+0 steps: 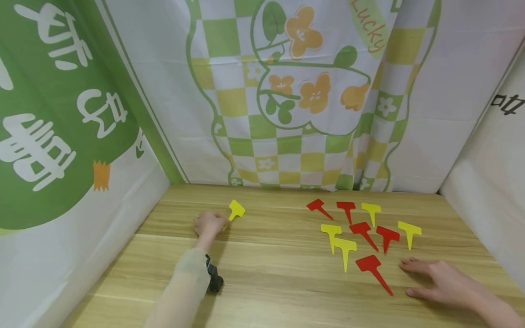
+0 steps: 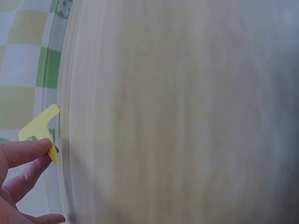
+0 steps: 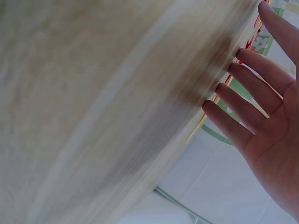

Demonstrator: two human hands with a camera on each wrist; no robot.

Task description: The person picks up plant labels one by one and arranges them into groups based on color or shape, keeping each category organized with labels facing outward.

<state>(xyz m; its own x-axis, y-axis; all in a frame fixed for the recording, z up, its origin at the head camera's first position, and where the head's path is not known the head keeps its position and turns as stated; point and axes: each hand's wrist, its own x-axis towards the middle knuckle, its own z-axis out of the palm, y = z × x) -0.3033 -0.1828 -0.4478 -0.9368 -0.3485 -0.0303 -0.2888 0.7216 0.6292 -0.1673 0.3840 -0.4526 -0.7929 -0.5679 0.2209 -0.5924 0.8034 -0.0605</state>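
Toward the left back of the wooden table, my left hand [image 1: 210,224] pinches a yellow T-shaped plant label [image 1: 236,209] by its narrow stem. In the left wrist view, thumb and finger grip this yellow label [image 2: 38,125] near where head and stem meet. My right hand [image 1: 440,281] is at the right front with its fingers spread and nothing held. The right wrist view shows that hand [image 3: 261,112] palm side, fingertips close over the tabletop. Nearest to it lies a red T-shaped label [image 1: 370,264], just left of the fingers.
Several more red labels [image 1: 388,235] and yellow labels [image 1: 410,230] lie scattered on the right half of the table [image 1: 262,282]; two yellow ones overlap. A checked, flowered cloth [image 1: 287,150] hangs at the back edge, and printed cloth walls stand at both sides.
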